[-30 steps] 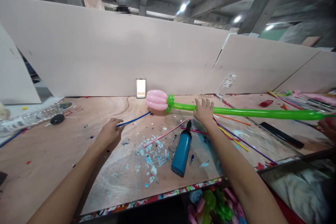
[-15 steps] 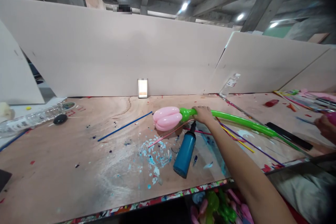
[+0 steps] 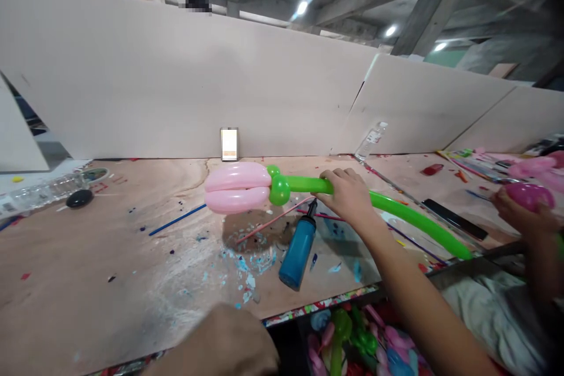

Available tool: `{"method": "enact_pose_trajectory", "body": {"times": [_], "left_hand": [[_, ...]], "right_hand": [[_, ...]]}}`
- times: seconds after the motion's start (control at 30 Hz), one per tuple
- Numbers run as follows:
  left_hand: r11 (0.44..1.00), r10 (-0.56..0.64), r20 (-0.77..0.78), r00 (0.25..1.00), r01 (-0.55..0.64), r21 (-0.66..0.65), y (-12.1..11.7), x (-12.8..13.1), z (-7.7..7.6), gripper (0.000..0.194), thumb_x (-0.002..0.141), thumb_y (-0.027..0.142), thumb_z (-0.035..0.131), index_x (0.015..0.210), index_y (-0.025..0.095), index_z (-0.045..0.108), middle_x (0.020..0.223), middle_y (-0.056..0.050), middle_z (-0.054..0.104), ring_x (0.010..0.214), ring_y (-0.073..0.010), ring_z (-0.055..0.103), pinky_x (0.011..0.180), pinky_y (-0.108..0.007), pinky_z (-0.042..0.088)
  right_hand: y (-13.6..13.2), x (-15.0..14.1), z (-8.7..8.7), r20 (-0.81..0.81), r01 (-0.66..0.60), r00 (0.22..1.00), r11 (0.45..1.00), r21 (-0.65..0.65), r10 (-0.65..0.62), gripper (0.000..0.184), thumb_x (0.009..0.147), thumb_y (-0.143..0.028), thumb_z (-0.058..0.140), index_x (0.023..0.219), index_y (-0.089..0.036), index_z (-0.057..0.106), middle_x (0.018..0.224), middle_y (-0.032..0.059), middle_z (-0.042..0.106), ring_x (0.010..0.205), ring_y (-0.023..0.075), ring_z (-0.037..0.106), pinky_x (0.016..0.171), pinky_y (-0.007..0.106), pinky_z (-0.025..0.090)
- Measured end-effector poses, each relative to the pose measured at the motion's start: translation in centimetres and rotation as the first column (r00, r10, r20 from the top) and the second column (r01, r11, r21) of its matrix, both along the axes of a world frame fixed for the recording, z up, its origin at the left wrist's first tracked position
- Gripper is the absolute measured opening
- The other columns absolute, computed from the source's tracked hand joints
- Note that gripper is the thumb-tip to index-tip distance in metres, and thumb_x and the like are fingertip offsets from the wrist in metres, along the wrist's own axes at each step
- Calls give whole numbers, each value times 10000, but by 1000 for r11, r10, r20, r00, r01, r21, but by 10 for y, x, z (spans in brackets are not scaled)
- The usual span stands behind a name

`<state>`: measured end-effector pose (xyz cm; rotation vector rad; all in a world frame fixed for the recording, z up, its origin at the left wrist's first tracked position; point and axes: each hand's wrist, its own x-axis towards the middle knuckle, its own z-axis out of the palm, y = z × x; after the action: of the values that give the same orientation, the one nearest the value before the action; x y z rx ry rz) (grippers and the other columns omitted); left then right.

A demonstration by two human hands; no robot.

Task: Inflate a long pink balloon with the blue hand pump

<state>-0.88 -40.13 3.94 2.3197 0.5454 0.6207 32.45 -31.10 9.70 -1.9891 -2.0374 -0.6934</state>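
Observation:
My right hand (image 3: 350, 195) is closed around the green stem (image 3: 414, 220) of a balloon flower, just behind its green knot. It holds the flower above the table, with the pink petal head (image 3: 235, 187) pointing left. A blue hand pump (image 3: 297, 249) lies on the table under the stem, beside a thin pink uninflated balloon (image 3: 273, 220). At the bottom edge, close to the camera, my left hand (image 3: 224, 343) shows only as a blurred back with its fingers hidden.
Another person's hand (image 3: 513, 211) at the right holds a magenta balloon (image 3: 531, 195). A black phone (image 3: 453, 218), a blue uninflated balloon (image 3: 176, 220), a plastic bottle (image 3: 30, 195) and a black cap (image 3: 79, 198) lie on the paint-stained wooden table (image 3: 110, 258). Twisted balloons (image 3: 361, 346) are piled below its front edge.
My right hand has lifted the balloon flower off the table and carried it left and nearer. My left hand, out of view half a second ago, now shows at the bottom edge.

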Motion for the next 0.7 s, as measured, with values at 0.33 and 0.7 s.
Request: {"method": "enact_pose_trajectory", "body": {"times": [0.33, 0.7], "left_hand": [[556, 829, -131, 543, -776, 298, 157, -84, -10, 503, 845, 587, 413, 565, 190, 544, 484, -13, 489, 489, -165, 474, 488, -260, 279], [629, 774, -369, 516, -557, 541, 177, -112, -54, 366, 895, 387, 350, 838, 173, 641, 927, -117, 676, 881, -284, 592, 752, -351, 400]], "right_hand": [[-21, -30, -16, -25, 35, 999, 996, -85, -37, 435, 871, -448, 560, 1239, -217, 590, 1101, 129, 620, 1094, 333, 470, 938, 403, 337], [17, -13, -74, -207, 101, 971, 989, -112, -122, 448, 895, -465, 525, 1236, -175, 559, 1115, 137, 657, 1066, 299, 568, 921, 379, 367]]}}
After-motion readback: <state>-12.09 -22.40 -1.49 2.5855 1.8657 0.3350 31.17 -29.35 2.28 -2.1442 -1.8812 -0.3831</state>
